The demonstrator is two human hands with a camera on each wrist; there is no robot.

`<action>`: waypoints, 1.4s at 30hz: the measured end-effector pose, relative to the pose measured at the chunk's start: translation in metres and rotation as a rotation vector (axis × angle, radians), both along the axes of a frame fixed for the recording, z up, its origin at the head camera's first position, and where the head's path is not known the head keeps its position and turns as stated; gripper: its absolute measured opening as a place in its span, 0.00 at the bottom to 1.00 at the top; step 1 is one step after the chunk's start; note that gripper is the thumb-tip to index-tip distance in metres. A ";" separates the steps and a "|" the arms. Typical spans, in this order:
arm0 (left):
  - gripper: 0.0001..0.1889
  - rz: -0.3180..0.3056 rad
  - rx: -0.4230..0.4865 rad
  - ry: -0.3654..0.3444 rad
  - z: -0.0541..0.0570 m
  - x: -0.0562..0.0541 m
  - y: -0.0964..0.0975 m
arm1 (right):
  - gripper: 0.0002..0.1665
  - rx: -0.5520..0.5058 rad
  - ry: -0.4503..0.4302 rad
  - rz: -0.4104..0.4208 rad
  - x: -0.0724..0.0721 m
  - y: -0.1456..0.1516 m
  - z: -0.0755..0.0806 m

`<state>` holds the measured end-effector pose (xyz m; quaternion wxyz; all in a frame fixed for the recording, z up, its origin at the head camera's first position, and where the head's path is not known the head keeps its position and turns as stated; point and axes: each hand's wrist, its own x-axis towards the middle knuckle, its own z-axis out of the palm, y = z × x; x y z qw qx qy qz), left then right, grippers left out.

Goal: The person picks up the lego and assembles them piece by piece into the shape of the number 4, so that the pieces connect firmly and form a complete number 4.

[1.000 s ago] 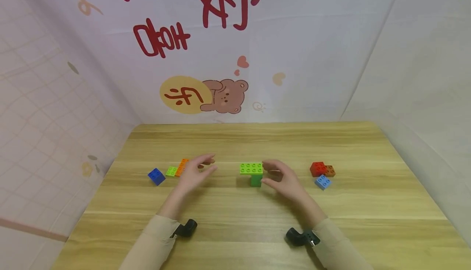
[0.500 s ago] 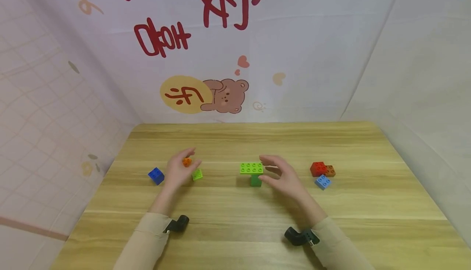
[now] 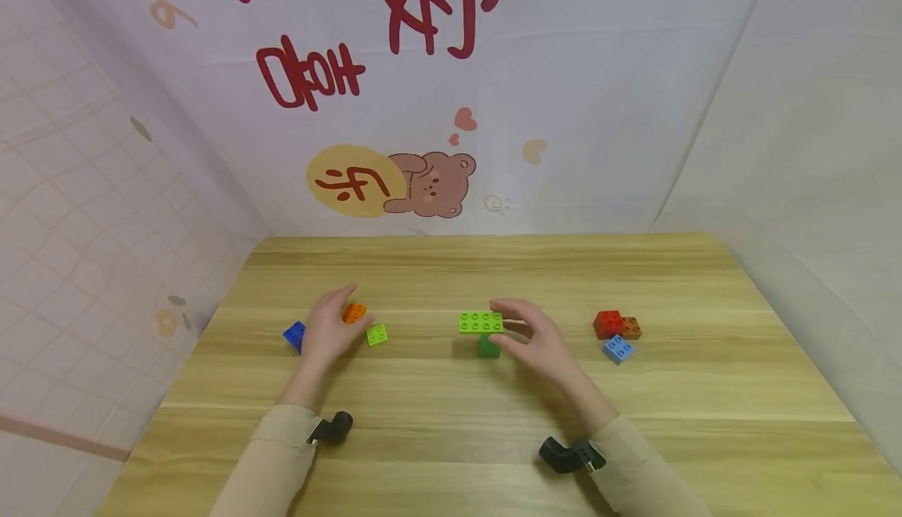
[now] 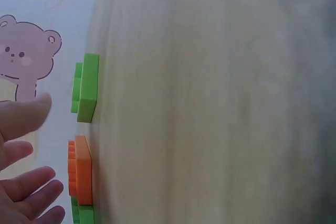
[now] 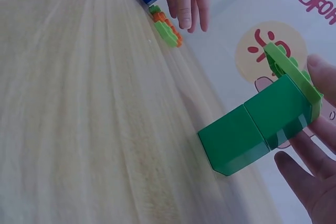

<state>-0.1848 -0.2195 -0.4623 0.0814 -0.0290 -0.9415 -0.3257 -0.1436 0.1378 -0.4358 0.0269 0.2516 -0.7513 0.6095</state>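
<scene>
Head view shows a person seated at a wooden bench (image 3: 451, 423) with both hands among toy bricks. Left hand (image 3: 326, 330) rests beside an orange brick (image 3: 354, 312); fingers are relaxed and apart, and the left wrist view confirms they close on nothing. A small lime brick (image 3: 377, 334) lies just right of that hand, a blue brick (image 3: 294, 334) just left, partly hidden behind it. Right hand (image 3: 537, 342) sits against a lime plate (image 3: 481, 321) standing on a green block (image 3: 488, 346) at bench centre. In the right wrist view the fingers (image 5: 310, 182) lie straight along the block's side, touching rather than clamping.

Well to the right, a red brick (image 3: 609, 323), a brown brick (image 3: 632, 327) and a light blue brick (image 3: 618, 348) sit clustered, untouched.

Assessment: the step in hand appears to be selecting the next piece, with the right hand steadying the assembly. The next move likely calls for a firm pinch on the orange brick, then aligned seating on the plate's studs without tipping the narrow base.
</scene>
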 end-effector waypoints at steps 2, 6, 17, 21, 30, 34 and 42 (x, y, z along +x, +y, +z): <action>0.37 0.000 -0.014 -0.008 -0.001 0.000 -0.002 | 0.28 0.000 -0.004 -0.007 0.000 0.000 0.000; 0.38 -0.011 -0.020 -0.035 -0.002 0.000 -0.006 | 0.27 0.006 -0.011 -0.022 -0.003 -0.001 -0.008; 0.37 -0.019 0.005 -0.082 -0.004 -0.002 -0.010 | 0.24 -0.031 0.019 -0.040 -0.015 0.003 -0.037; 0.36 -0.003 0.017 -0.106 -0.006 -0.003 -0.012 | 0.23 -0.034 0.028 -0.042 -0.016 0.003 -0.039; 0.32 -0.015 0.074 -0.107 -0.013 -0.005 -0.016 | 0.20 -0.015 0.129 -0.053 -0.018 0.003 -0.043; 0.29 -0.031 0.075 -0.101 -0.015 -0.006 -0.015 | 0.21 -0.015 0.099 -0.058 -0.018 0.003 -0.043; 0.25 -0.020 0.064 -0.102 -0.016 -0.008 -0.013 | 0.21 -0.018 0.064 -0.065 -0.016 0.001 -0.039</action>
